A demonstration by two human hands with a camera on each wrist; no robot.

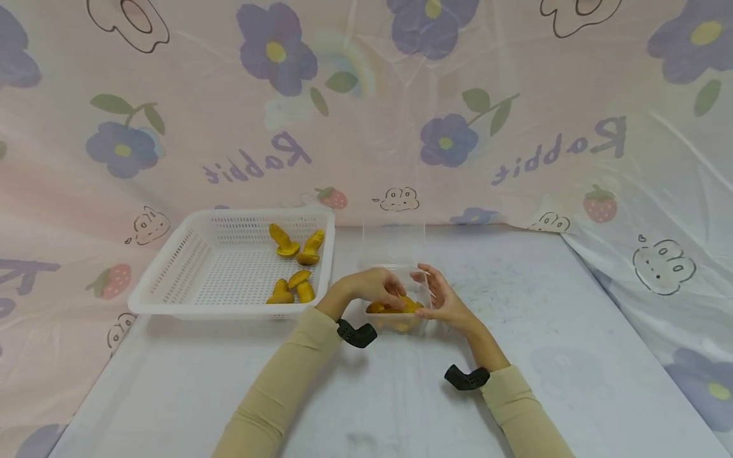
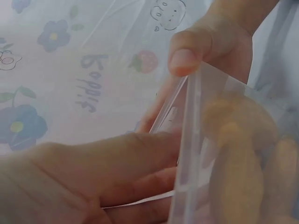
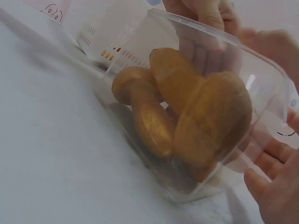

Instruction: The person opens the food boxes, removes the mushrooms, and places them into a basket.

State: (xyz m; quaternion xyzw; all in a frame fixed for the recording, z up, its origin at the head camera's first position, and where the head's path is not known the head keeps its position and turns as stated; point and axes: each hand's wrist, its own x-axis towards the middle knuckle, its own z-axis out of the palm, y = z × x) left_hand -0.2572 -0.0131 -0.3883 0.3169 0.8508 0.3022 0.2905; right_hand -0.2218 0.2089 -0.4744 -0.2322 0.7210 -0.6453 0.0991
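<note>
A clear plastic box (image 1: 426, 299) stands on the table with several yellow-brown mushrooms (image 3: 212, 119) in it. My left hand (image 1: 372, 286) reaches over the near left side into the box, fingers pointing down at the mushrooms; in the right wrist view they show through the wall with nothing seen between them. My right hand (image 1: 449, 308) grips the box's right side, thumb at the near corner and fingers at the far one. The left wrist view shows the right thumb (image 2: 183, 61) on the rim. The box's raised clear lid (image 1: 394, 240) stands behind.
To the left is a white perforated plastic basket (image 1: 229, 310) with several mushrooms (image 1: 309, 248) along its right side. A white cover lies over the table (image 1: 572, 318). Patterned cloth (image 1: 366, 127) hangs along the back and sides.
</note>
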